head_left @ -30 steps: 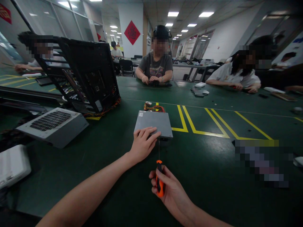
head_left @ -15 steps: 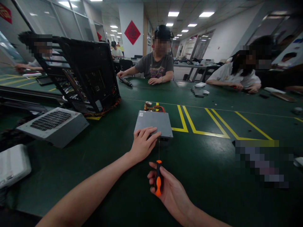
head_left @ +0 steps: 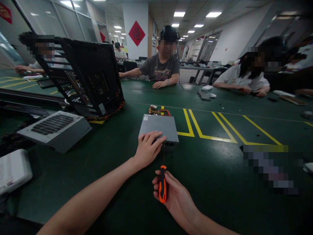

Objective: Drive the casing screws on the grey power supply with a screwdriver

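Observation:
A grey metal power supply unit lies on the green table, its bundle of coloured cables at the far side. My left hand rests on its near top edge with fingers stretched out over the cover. In my right hand is a screwdriver with an orange and black handle, gripped between thumb and fingers. Its thin shaft points away from me to the near face of the unit. The exact contact of the tip is too dark to make out.
A black computer case stands tilted at the left. Closer lies a second power supply with a grille, and a white device is at the left edge. Yellow tape marks the table. Other people sit across and around it.
The screwdriver handle has turned in my right hand and tilted slightly left. My left hand stays put. Across the table, a person's hand and a dark object have moved left, behind the case.

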`<state>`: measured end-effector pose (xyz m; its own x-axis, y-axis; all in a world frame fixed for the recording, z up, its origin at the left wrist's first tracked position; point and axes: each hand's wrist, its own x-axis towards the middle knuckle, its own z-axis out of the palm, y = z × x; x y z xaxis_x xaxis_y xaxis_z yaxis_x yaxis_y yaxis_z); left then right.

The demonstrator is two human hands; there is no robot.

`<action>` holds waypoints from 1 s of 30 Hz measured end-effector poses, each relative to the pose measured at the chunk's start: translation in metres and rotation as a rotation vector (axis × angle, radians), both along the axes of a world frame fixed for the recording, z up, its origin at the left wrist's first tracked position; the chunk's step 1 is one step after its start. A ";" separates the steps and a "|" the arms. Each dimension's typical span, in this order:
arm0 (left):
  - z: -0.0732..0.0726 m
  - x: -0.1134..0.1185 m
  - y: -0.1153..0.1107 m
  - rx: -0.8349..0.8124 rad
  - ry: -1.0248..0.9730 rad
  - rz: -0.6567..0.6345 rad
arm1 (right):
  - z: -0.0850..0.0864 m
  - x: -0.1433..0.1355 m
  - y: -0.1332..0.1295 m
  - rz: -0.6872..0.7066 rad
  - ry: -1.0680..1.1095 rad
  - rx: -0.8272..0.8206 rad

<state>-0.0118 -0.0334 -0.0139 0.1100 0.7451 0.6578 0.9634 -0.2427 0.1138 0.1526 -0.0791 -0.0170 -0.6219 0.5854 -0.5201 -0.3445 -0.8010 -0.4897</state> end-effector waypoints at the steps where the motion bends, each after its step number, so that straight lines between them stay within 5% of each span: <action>1: 0.000 0.000 0.000 -0.002 0.001 -0.002 | 0.000 0.000 0.000 0.000 -0.010 -0.008; 30: 0.004 0.005 -0.001 -0.030 -0.019 0.033 | 0.001 0.000 0.001 -0.011 -0.026 0.006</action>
<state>-0.0064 -0.0344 -0.0097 0.0730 0.7672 0.6372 0.9684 -0.2072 0.1386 0.1527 -0.0783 -0.0159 -0.6019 0.5956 -0.5320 -0.3405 -0.7940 -0.5036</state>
